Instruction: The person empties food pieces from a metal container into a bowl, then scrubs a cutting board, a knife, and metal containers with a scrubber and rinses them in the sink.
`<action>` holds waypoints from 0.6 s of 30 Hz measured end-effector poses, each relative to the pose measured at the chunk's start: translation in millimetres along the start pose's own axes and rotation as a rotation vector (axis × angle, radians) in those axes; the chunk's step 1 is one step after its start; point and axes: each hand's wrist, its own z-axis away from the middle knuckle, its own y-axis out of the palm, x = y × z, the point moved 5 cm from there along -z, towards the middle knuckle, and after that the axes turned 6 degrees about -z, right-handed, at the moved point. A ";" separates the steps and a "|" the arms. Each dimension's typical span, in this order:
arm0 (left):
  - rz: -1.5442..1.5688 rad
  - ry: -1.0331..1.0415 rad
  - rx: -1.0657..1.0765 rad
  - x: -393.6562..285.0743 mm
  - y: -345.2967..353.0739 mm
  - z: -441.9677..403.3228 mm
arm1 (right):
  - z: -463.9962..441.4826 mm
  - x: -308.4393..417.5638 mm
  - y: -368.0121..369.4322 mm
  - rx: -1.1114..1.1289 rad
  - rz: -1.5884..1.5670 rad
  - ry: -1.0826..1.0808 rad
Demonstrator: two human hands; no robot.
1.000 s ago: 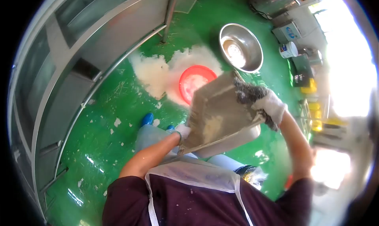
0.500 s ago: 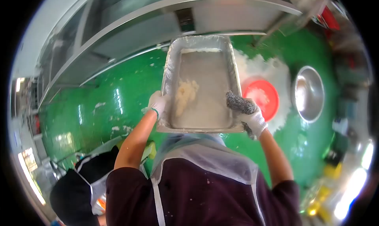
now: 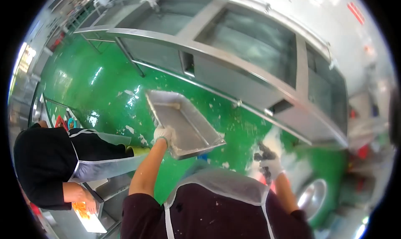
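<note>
My left hand [image 3: 163,135], in a white glove, grips the near left rim of a deep rectangular metal pan [image 3: 186,124]. The pan is tilted above the floor, its inside wet and grey with pale residue at the far end. Away from the pan, my gloved right hand [image 3: 273,166] is closed around a dark, speckled scouring pad [image 3: 264,152], which sticks out on both sides of the fist. Below this hand, a red basin [image 3: 263,179] is mostly hidden by my arm. Motion blurs the right hand somewhat.
Long steel sinks [image 3: 246,38] holding water run across the front. A round metal bowl [image 3: 312,198] stands on the wet green floor [image 3: 108,101], near a whitish spill [image 3: 273,141]. At left, a person in black [image 3: 46,168] has a hand over a white tray with orange pieces.
The pan has swung left and tipped, held by my left hand alone. My right hand has left its right rim with the scouring pad. The view has turned left.
</note>
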 end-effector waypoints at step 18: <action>0.158 -0.010 -0.484 -165.6 -288.1 -224.9 | -187.9 239.3 451.9 0.595 0.121 -0.304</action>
